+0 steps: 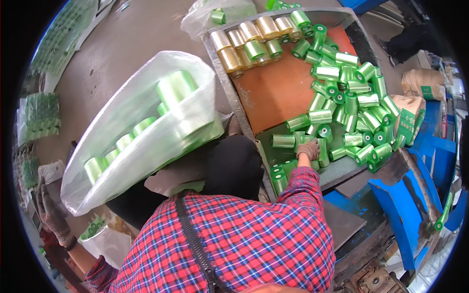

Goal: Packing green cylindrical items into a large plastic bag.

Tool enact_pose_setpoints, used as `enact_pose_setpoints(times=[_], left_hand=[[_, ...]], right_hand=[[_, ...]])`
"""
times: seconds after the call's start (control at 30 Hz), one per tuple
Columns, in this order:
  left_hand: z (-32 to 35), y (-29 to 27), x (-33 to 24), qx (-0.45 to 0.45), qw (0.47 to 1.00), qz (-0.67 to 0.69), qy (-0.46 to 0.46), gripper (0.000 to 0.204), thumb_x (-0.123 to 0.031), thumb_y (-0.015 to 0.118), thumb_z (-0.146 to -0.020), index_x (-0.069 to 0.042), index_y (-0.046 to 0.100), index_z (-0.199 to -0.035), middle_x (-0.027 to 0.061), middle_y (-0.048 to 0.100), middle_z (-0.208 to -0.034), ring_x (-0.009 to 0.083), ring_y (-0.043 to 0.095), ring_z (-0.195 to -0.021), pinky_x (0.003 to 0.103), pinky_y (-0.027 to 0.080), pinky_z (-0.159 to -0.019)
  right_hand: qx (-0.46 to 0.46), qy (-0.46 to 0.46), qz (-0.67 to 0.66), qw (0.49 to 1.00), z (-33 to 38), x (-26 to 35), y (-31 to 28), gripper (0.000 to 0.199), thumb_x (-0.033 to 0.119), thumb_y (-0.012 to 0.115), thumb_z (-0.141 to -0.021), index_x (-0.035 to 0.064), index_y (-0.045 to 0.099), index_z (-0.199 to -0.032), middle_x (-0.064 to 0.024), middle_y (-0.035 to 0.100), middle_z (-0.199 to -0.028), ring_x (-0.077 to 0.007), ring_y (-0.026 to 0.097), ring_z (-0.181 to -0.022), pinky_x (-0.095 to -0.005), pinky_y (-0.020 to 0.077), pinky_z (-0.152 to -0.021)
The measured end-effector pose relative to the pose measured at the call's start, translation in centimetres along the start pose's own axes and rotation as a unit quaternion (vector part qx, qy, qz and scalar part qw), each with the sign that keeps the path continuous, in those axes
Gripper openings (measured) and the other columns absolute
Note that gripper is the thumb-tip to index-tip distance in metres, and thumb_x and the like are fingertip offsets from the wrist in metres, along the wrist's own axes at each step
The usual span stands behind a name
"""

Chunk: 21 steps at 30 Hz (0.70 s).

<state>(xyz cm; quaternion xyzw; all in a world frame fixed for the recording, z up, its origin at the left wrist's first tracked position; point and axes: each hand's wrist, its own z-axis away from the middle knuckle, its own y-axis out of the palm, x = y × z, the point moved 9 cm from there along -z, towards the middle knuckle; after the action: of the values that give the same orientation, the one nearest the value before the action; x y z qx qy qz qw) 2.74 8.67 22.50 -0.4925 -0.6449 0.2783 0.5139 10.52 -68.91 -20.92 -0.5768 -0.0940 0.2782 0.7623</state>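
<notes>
My right hand [309, 149], in a grey-brown glove, reaches into the tray among the green film rolls. Its fingers curl down on a green film roll [323, 154], which they partly cover. Far out to the left, my left hand [53, 215], also gloved, is held up with fingers stretched and nothing in it. Between my arms, a large clear plastic bag [195, 115] leans across my lap, its mouth wide. Inside it several green film rolls [142, 126] lie in a line.
The metal-edged tray [225, 93] has an orange-brown bottom and a heap of green rolls at right. Yellowish rolls [250, 31] stand along its far left corner. Paper sacks [409, 116] and blue metal panels [398, 210] lie to the right. A white bag [105, 244] with rolls sits lower left.
</notes>
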Motion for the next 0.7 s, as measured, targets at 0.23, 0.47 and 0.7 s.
enact_pose_setpoints(times=[0.23, 0.47, 0.7], left_hand=[[-9.3, -6.4, -16.7, 0.035, 0.882, 0.468, 0.041, 0.048, -0.006, 0.057, -0.073, 0.003, 0.047, -0.12, 0.0174, 0.054, -0.114, 0.0229, 0.06, -0.085, 0.031, 0.047, -0.077], [-1.9, -3.7, -23.2, 0.1, 0.902, 0.33, 0.259, 0.022, -0.019, 0.061, -0.071, -0.005, 0.056, -0.087, 0.0051, 0.053, -0.055, 0.0237, 0.058, -0.053, 0.036, 0.045, -0.047], [0.4, -6.6, -24.8, -0.043, 0.925, 0.194, 0.325, 0.013, -0.014, 0.057, -0.07, -0.011, 0.059, -0.083, 0.0008, 0.051, -0.053, 0.0159, 0.055, -0.047, 0.032, 0.042, -0.041]], right_hand=[[0.294, -0.149, -0.781, 0.531, 3.8, -0.4, 1.2, 0.072, 0.038, 0.068, -0.071, 0.0049, 0.038, -0.128, -0.0132, 0.051, -0.116, -0.0249, 0.053, -0.101, -0.0384, 0.0426, -0.087], [0.546, -0.435, -0.615, 0.367, 33.5, 13.3, -29.3, 0.067, 0.043, 0.059, -0.078, -0.0008, 0.038, -0.125, -0.016, 0.051, -0.114, -0.0259, 0.059, -0.086, -0.0359, 0.051, -0.074], [0.253, -0.742, -0.045, 0.62, 53.0, 27.5, -18.4, 0.087, 0.062, 0.05, -0.075, -0.0164, 0.043, -0.114, -0.0284, 0.048, -0.118, -0.0337, 0.052, -0.106, -0.0362, 0.041, -0.089]])
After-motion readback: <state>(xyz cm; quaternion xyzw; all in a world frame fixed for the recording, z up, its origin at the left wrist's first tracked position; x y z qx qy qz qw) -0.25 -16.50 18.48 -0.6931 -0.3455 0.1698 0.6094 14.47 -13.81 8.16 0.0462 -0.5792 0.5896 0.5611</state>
